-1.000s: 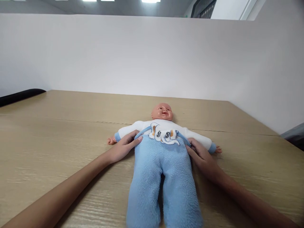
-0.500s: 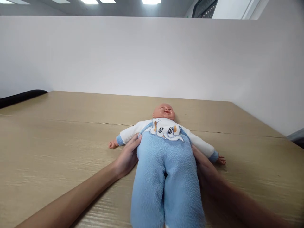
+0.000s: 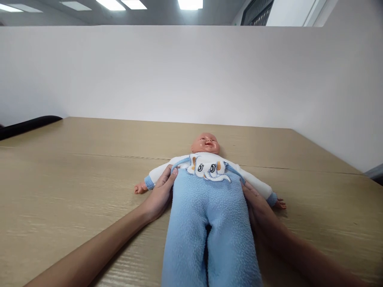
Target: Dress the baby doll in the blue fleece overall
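A baby doll (image 3: 206, 144) lies on its back on the table, head at the far end and both arms spread. It wears a white top (image 3: 254, 182) with blue cuffs and light blue fleece overalls (image 3: 209, 199) with an elephant face on the bib. My left hand (image 3: 161, 193) grips the overalls' upper edge near the strap, thumb on top. At the opposite side, my right hand (image 3: 259, 207) holds the other edge below its strap; most of its fingers are hidden. Both straps stand bowed outward from the bib. The lower legs run out of view.
The wooden table (image 3: 89, 171) has a seam running across it. Behind it rises a white partition (image 3: 179, 75). A black curved edge (image 3: 32, 124), perhaps of a chair, shows at the left; a grey object (image 3: 375, 172) is at the right.
The straps have been drawn further outward by both hands, and the overalls' top sits slightly wider. The doll's arms have shifted a little outward and toward me. The camera view tilted slightly.
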A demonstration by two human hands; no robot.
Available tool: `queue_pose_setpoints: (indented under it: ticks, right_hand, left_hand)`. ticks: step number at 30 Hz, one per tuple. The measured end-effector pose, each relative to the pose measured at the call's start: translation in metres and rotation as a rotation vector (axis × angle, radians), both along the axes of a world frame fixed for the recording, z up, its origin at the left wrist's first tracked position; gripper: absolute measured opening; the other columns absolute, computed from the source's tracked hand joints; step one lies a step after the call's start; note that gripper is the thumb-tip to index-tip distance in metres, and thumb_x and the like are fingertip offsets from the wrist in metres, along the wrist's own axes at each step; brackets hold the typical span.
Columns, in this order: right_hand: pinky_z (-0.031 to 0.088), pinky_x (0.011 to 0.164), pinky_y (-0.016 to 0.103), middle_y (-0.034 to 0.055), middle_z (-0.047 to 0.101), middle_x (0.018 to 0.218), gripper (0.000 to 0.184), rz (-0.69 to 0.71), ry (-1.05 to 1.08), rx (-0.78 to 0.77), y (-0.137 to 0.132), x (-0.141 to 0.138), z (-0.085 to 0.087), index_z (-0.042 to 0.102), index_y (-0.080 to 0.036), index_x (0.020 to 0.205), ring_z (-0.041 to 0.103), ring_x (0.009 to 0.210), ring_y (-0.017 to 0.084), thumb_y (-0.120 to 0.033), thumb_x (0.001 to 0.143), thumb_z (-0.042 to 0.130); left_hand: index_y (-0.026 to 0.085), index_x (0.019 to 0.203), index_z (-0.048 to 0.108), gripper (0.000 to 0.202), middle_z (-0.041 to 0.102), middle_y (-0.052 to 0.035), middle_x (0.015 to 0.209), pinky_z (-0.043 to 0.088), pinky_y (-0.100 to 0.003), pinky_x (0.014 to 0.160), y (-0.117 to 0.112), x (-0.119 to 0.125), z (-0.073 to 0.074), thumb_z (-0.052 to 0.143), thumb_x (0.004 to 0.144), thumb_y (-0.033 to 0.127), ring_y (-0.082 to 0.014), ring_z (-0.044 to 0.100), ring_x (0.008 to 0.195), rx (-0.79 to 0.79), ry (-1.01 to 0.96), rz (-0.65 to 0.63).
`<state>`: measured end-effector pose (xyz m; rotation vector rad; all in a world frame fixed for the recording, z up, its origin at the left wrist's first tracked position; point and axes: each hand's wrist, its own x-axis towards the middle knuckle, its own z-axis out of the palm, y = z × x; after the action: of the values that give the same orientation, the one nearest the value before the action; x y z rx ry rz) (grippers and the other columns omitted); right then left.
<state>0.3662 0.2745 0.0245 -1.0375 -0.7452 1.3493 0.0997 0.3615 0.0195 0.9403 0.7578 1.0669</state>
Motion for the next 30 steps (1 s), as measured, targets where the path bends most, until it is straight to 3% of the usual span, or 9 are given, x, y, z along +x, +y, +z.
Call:
queue_pose_setpoints:
  ticks: [4, 7, 13, 21, 25, 30]
  right_hand:
    - [0.057, 0.114, 0.046, 0.0036, 0.081, 0.129, 0.051, -0.038, -0.008, -0.029, 0.000, -0.002, 0.005, 0.074, -0.031, 0.132, 0.068, 0.133, 0.034, -0.057, 0.089, 0.086]
    - [0.058, 0.111, 0.044, 0.0035, 0.082, 0.127, 0.049, -0.057, -0.012, -0.037, -0.001, -0.004, 0.009, 0.077, -0.031, 0.126, 0.069, 0.131, 0.033, -0.056, 0.085, 0.089]
    - [0.060, 0.107, 0.043, 0.0024, 0.083, 0.120, 0.048, -0.059, 0.038, -0.024, -0.001, -0.002, 0.002, 0.079, -0.031, 0.122, 0.072, 0.124, 0.032, -0.058, 0.083, 0.091]
    - [0.061, 0.103, 0.042, 0.0017, 0.083, 0.117, 0.044, -0.042, 0.042, -0.032, -0.001, 0.001, 0.000, 0.079, -0.031, 0.115, 0.072, 0.121, 0.032, -0.058, 0.082, 0.092]
    - [0.061, 0.102, 0.042, 0.0019, 0.083, 0.112, 0.040, -0.013, 0.046, -0.017, 0.000, 0.001, 0.003, 0.080, -0.030, 0.110, 0.072, 0.118, 0.032, -0.055, 0.082, 0.093]
    - [0.060, 0.101, 0.041, 0.0010, 0.082, 0.110, 0.030, 0.009, 0.048, -0.025, 0.000, 0.002, 0.004, 0.080, -0.030, 0.109, 0.072, 0.117, 0.032, -0.045, 0.085, 0.091]
  left_hand:
    - [0.031, 0.149, 0.057, 0.056, 0.066, -0.0051, 0.148, 0.047, -0.032, 0.111, 0.001, -0.003, -0.001, 0.068, 0.102, 0.060, -0.0238, 0.060, 0.133, 0.102, 0.129, -0.008]
    - [0.030, 0.146, 0.058, 0.050, 0.070, -0.0040, 0.132, 0.048, -0.033, 0.108, 0.005, -0.008, 0.002, 0.058, 0.107, 0.060, -0.0212, 0.063, 0.118, 0.231, 0.251, -0.051]
    - [0.023, 0.119, 0.065, 0.041, 0.066, 0.0006, 0.094, 0.051, -0.029, 0.083, 0.016, -0.020, 0.008, 0.055, 0.107, 0.061, -0.0180, 0.058, 0.085, 0.408, 0.486, -0.086]
    - [0.022, 0.110, 0.058, 0.035, 0.056, 0.0029, 0.084, 0.041, -0.030, 0.073, 0.009, -0.021, 0.013, 0.046, 0.111, 0.055, -0.0173, 0.047, 0.075, 0.573, 0.780, -0.074]
    - [0.024, 0.106, 0.053, 0.035, 0.055, 0.0011, 0.094, 0.041, -0.032, 0.084, 0.006, -0.023, 0.017, 0.042, 0.112, 0.057, -0.0196, 0.047, 0.088, 0.550, 0.749, -0.133]
    - [0.023, 0.110, 0.056, 0.032, 0.049, 0.0011, 0.098, 0.037, -0.032, 0.090, 0.009, -0.034, 0.017, 0.053, 0.109, 0.055, -0.0188, 0.044, 0.092, 0.426, 0.565, -0.231]
